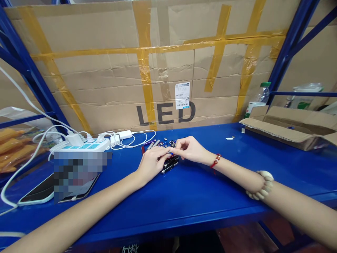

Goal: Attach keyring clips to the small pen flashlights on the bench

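On the blue shelf, my left hand (154,160) and my right hand (192,150) meet at the fingertips. My right thumb and forefinger are pinched together against the left fingers. The left fingers are curled over, and whatever lies between the hands is hidden. Right under the left fingertips lie several black pen-like tubes (170,168) with silvery bands. Behind the left hand are grey tubes (153,144) and the end of a dark red one (143,150). Small shiny metal parts (165,139) are scattered just beyond the fingers.
A white power strip (97,145) with plugs and cables stands at left, beside a dark phone (39,189) and a partly blurred device. An open cardboard box (281,135) and a green-capped bottle (258,98) are at right. A large taped carton (113,88) walls the back.
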{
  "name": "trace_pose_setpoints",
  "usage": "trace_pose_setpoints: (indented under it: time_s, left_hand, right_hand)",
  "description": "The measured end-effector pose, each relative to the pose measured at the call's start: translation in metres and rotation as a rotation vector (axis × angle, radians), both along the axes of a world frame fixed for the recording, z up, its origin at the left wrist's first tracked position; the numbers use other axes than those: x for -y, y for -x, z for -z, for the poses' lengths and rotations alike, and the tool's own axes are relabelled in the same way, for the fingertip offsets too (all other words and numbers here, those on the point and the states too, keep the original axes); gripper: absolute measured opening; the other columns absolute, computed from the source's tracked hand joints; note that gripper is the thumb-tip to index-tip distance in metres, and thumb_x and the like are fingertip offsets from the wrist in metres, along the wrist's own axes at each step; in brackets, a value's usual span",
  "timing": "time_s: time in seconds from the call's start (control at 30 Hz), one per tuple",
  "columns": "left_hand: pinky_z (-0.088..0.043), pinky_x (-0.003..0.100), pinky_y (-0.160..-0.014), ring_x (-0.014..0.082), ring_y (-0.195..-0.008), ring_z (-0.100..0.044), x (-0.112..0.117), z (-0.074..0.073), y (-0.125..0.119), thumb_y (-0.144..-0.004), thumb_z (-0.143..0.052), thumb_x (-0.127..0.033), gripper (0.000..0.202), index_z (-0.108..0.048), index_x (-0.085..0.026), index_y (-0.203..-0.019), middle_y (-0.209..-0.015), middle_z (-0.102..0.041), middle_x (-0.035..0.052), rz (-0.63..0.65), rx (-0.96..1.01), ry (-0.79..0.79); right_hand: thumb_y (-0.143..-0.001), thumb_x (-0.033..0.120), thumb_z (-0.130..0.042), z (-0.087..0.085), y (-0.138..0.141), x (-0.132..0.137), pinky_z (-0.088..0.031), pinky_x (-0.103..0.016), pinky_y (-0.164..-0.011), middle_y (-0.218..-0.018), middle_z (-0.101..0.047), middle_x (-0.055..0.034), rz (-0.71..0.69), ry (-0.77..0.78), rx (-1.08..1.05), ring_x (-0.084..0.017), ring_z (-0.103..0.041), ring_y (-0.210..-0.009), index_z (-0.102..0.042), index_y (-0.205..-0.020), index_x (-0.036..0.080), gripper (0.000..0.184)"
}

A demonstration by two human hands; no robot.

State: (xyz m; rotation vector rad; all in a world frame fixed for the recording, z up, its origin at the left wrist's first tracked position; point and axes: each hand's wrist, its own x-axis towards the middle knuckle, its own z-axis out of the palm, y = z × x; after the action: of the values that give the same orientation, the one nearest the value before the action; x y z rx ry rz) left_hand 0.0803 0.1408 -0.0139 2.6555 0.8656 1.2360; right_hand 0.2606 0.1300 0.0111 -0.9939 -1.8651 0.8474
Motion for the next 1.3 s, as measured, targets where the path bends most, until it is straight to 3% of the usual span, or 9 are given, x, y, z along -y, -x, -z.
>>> trace_pose_setpoints:
  time_s: [0.27, 0.37, 0.5, 0.63, 0.77, 0.97, 1.3]
  left_hand:
    - [-0.042, 0.039, -0.094, 0.0157, -0.088, -0.061, 0.001, -0.005, -0.001, -0.085, -0.047, -0.019, 0.028, -0.062, -0.025, -0.108, -0.099, -0.067, 0.0011, -0.026, 0.002, 0.048]
    - [-0.040, 0.038, -0.096, 0.0168, -0.094, -0.060, 0.002, -0.007, -0.003, -0.085, -0.045, -0.019, 0.026, -0.063, -0.024, -0.102, -0.100, -0.067, 0.0011, -0.057, -0.002, 0.072]
    - [-0.039, 0.039, -0.097, 0.0213, -0.108, -0.054, 0.003, -0.008, -0.005, -0.087, -0.042, -0.022, 0.027, -0.061, -0.023, -0.105, -0.108, -0.064, 0.0028, -0.136, -0.012, 0.106]
    - [-0.042, 0.039, -0.093, 0.0225, -0.105, -0.055, 0.003, -0.008, -0.005, -0.088, -0.040, -0.027, 0.028, -0.059, -0.021, -0.107, -0.110, -0.062, 0.0046, -0.198, -0.001, 0.148]
    - [-0.042, 0.039, -0.093, 0.0221, -0.104, -0.056, 0.004, -0.009, -0.005, -0.088, -0.038, -0.026, 0.028, -0.058, -0.019, -0.107, -0.110, -0.062, 0.0048, -0.189, -0.025, 0.170]
    - [-0.040, 0.037, -0.093, 0.0209, -0.103, -0.055, 0.003, -0.009, -0.005, -0.089, -0.038, -0.026, 0.027, -0.058, -0.021, -0.106, -0.108, -0.062, 0.0036, -0.161, -0.013, 0.178]
    - [-0.041, 0.030, -0.087, 0.0176, -0.099, -0.054, 0.004, -0.010, -0.005, -0.091, -0.034, -0.025, 0.024, -0.055, -0.018, -0.100, -0.104, -0.061, 0.0045, 0.041, -0.021, 0.223]
  right_hand:
    - [-0.066, 0.053, -0.064, 0.003, 0.003, -0.002, -0.033, -0.018, -0.041, -0.041, -0.047, 0.0031, 0.002, 0.020, -0.017, -0.006, -0.044, -0.038, -0.045, -0.053, 0.015, 0.045]
    - [-0.070, 0.052, -0.061, 0.004, 0.004, -0.002, -0.034, -0.018, -0.041, -0.044, -0.048, 0.0038, 0.013, -0.008, 0.006, -0.007, -0.045, -0.038, -0.048, -0.058, 0.015, 0.041]
    - [-0.070, 0.050, -0.062, 0.003, 0.001, -0.005, -0.034, -0.019, -0.042, -0.056, -0.054, 0.0019, 0.122, -0.128, 0.069, -0.007, -0.047, -0.042, -0.055, -0.068, 0.015, 0.036]
    - [-0.066, 0.046, -0.068, -0.001, -0.002, -0.006, -0.037, -0.020, -0.045, -0.072, -0.061, -0.0015, 0.214, -0.272, 0.070, -0.007, -0.048, -0.048, -0.064, -0.083, 0.016, 0.035]
    - [-0.069, 0.045, -0.066, -0.003, -0.001, -0.004, -0.038, -0.021, -0.044, -0.074, -0.062, -0.0046, 0.157, -0.312, 0.040, -0.007, -0.047, -0.047, -0.068, -0.072, 0.014, 0.031]
    - [-0.066, 0.042, -0.069, -0.002, 0.001, -0.004, -0.038, -0.019, -0.037, -0.072, -0.059, -0.0034, 0.016, -0.166, -0.090, -0.005, -0.048, -0.042, -0.067, -0.071, 0.011, 0.032]
    - [-0.061, 0.027, -0.074, -0.006, -0.005, -0.007, -0.041, -0.017, -0.036, -0.071, -0.059, -0.0012, -0.086, -0.076, -0.196, -0.004, -0.050, -0.042, -0.066, -0.062, 0.013, 0.016]
